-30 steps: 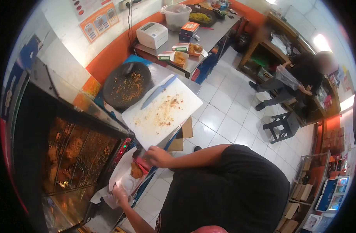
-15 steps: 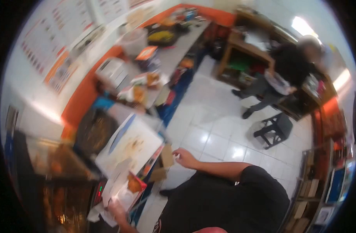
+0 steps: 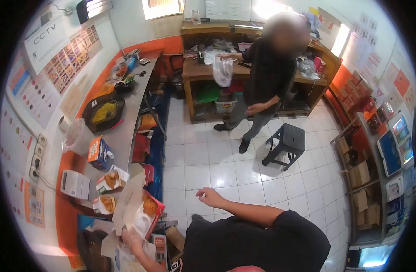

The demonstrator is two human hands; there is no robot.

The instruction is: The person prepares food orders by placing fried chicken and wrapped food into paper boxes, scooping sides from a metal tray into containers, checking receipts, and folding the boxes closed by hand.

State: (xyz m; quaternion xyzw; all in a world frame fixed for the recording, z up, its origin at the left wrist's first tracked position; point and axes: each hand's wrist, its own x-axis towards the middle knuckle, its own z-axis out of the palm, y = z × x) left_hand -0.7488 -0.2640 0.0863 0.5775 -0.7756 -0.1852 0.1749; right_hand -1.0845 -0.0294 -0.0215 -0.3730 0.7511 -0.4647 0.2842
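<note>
My left hand, in what looks like a clear plastic glove, grips the near edge of a red-and-white takeaway box. The box's lid stands open. In it lie a piece of fried chicken and a white wrapped bundle. My right hand hangs over the tiled floor, fingers loosely bent, with nothing visible in it. Just beyond the box, two smaller open boxes of fried chicken rest on the metal counter.
A blue-and-orange carton, a white machine and a black tray of yellow food stand along the counter. A co-worker holds a plastic bag by the wooden desk. A black stool stands on the floor.
My view has swung toward the room. The takeaway box in my left hand is now beside the two smaller boxes, away from the white board. The co-worker has turned, arm out with the bag.
</note>
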